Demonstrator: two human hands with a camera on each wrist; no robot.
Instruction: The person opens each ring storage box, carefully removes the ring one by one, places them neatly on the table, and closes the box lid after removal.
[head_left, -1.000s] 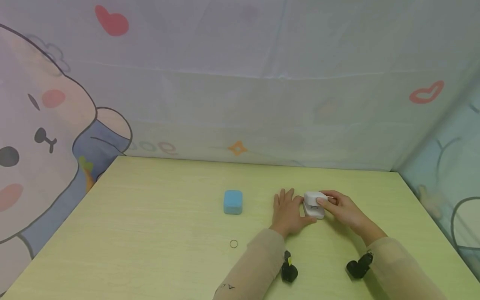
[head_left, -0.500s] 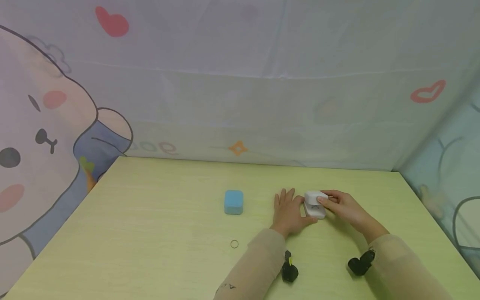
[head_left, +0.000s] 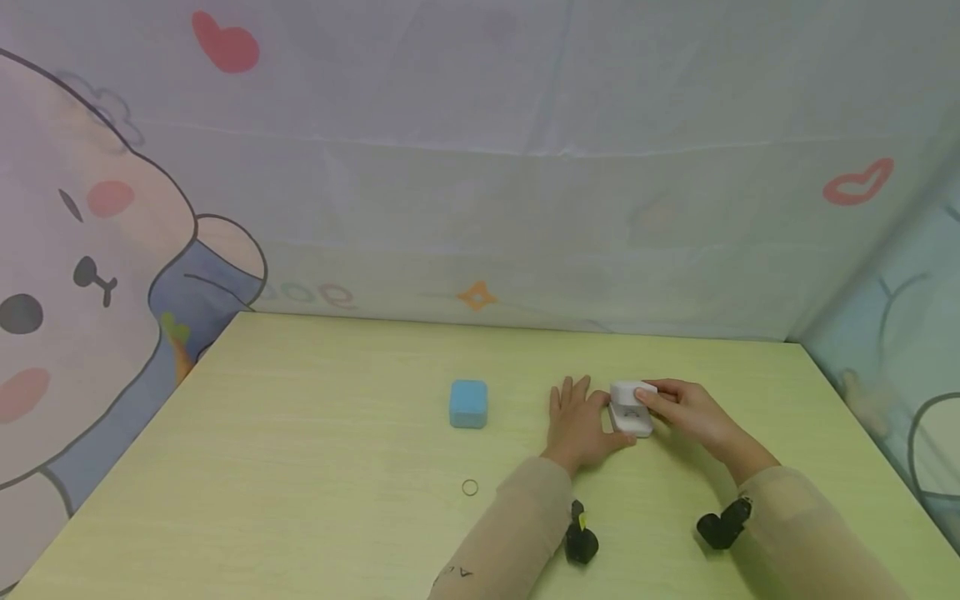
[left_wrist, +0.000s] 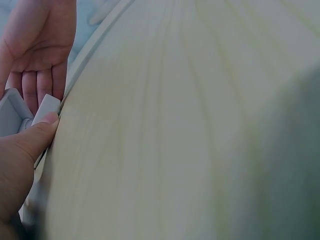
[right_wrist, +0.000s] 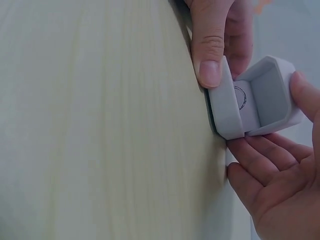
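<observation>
A white ring box (head_left: pixel 632 422) stands on the table at the right, its lid (head_left: pixel 630 392) raised. Inside it a thin ring (right_wrist: pixel 241 98) stands upright in the white insert, plainest in the right wrist view. My left hand (head_left: pixel 581 429) grips the box's base from the left, thumb (left_wrist: pixel 37 136) on the near side. From the right, my right hand (head_left: pixel 690 421) pinches the lid, with the thumb (right_wrist: pixel 307 92) on its front; the other fingers lie behind and below the box. A light blue box (head_left: pixel 468 404) sits shut, left of my left hand.
A second thin ring (head_left: pixel 470 487) lies loose on the pale wooden table (head_left: pixel 300 450), near my left sleeve. Black wrist cameras (head_left: pixel 581 543) hang below both forearms. A printed cloth (head_left: pixel 525 208) rises behind the table's far edge.
The white ring box's lid has tipped farther back under my right hand, so more of the inside shows. My left hand keeps its place on the base.
</observation>
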